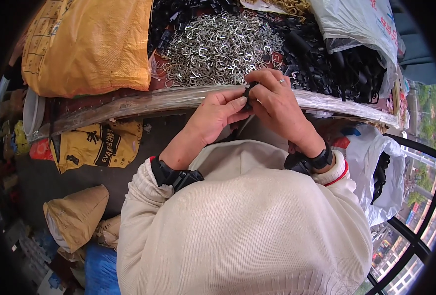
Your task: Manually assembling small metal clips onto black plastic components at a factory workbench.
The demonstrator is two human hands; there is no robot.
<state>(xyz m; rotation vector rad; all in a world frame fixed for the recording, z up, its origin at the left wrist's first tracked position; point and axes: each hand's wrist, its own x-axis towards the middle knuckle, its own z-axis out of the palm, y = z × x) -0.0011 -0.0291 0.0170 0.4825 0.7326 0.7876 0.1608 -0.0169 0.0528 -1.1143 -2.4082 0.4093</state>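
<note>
Just over the table's near edge, my two hands meet around a small black part (248,96), which looks like plastic; the fingers hide most of it, so its exact kind does not show. My left hand (217,112) pinches it from the left between thumb and fingers. From the other side my right hand (276,101), with a ring on one finger, closes its fingertips on the same part. Directly beyond the hands lies a wide heap of silvery D-shaped metal rings (218,49). Loose black plastic pieces (346,73) are piled to the right of it.
A bulging orange woven sack (92,46) stands on the table at the left. A white plastic bag (358,22) lies over the black pieces at the right. The table edge (144,105) is wrapped in clear film. Below hang a yellow sack (100,147) and another white bag (360,167).
</note>
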